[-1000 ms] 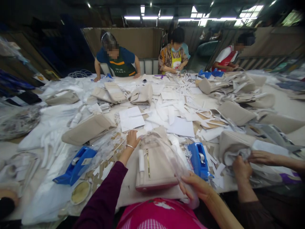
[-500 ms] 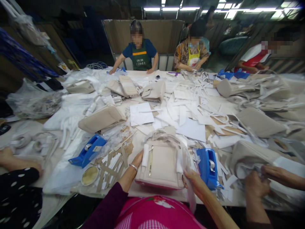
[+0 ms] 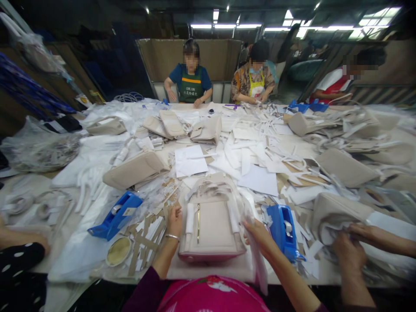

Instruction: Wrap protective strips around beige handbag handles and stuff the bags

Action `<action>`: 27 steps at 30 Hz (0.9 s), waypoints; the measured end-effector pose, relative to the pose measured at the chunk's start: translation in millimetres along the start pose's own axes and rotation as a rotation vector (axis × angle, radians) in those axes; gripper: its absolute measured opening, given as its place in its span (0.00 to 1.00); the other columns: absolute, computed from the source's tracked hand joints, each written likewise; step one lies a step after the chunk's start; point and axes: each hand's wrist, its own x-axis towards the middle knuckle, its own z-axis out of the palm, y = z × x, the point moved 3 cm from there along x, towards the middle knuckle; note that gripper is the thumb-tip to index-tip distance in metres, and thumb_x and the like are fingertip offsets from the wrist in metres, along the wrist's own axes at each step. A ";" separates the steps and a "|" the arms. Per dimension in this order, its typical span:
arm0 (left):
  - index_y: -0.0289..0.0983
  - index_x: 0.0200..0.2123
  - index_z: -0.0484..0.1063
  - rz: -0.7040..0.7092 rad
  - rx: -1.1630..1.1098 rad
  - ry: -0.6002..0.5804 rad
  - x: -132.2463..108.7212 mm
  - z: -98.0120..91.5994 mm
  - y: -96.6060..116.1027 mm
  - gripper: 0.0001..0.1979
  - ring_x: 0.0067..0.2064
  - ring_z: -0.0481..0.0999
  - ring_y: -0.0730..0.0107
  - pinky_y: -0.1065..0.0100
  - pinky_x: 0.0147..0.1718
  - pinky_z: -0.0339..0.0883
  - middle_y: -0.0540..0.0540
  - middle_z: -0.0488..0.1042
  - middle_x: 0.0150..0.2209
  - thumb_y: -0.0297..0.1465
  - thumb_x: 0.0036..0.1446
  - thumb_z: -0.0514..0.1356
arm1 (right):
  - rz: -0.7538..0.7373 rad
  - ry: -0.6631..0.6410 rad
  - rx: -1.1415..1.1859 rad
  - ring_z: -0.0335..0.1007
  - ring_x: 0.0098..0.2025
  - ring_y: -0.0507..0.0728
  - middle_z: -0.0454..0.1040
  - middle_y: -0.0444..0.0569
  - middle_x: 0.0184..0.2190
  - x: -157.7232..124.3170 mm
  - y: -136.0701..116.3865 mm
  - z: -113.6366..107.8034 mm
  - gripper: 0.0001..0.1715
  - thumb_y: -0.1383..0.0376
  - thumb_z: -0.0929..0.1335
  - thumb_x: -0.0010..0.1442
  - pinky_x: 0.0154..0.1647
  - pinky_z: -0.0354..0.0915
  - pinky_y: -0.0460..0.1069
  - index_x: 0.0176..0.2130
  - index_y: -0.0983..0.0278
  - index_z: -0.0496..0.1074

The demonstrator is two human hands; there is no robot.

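On cluttered table [image 3: 214, 272] | right hand [image 3: 259, 236] gripping plastic [image 3: 260, 272] | left hand [image 3: 174, 222] beside bag [image 3: 214, 229], grip unclear | partition [image 3: 162, 58] beyond

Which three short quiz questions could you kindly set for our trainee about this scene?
1. True or false: the zipper on the front of the beige bag nearest the camera is gold-coloured.
2. On which wrist does the camera wearer have a bracelet: (a) left or (b) right?
3. Fill the gap: the tape dispenser beside the wearer's right hand is coloured (blank).

Key: 1. True. 2. (a), above the left hand. 3. Blue.
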 end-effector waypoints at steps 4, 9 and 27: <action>0.38 0.45 0.70 0.205 -0.252 -0.268 -45.2 10.5 58.4 0.16 0.50 0.71 0.61 0.59 0.53 0.63 0.40 0.73 0.46 0.38 0.56 0.55 | 0.063 -0.156 0.075 0.61 0.17 0.49 0.66 0.41 0.18 -24.5 -21.4 11.8 0.18 0.55 0.73 0.50 0.15 0.60 0.43 0.32 0.65 0.66; 0.38 0.54 0.68 0.191 -0.490 -1.110 -129.7 75.0 93.2 0.33 0.55 0.68 0.55 0.54 0.55 0.60 0.40 0.69 0.55 0.42 0.44 0.67 | 0.130 -0.278 0.324 0.64 0.21 0.48 0.69 0.43 0.20 -29.5 -56.1 50.1 0.16 0.61 0.76 0.46 0.22 0.65 0.43 0.28 0.67 0.69; 0.34 0.42 0.69 0.085 -1.020 -0.589 -5.5 14.9 183.9 0.14 0.41 0.78 0.63 0.59 0.47 0.68 0.42 0.78 0.37 0.37 0.56 0.61 | -0.256 -0.530 -0.260 0.58 0.15 0.46 0.67 0.39 0.21 -12.2 -73.6 75.5 0.17 0.53 0.66 0.56 0.16 0.55 0.42 0.37 0.65 0.65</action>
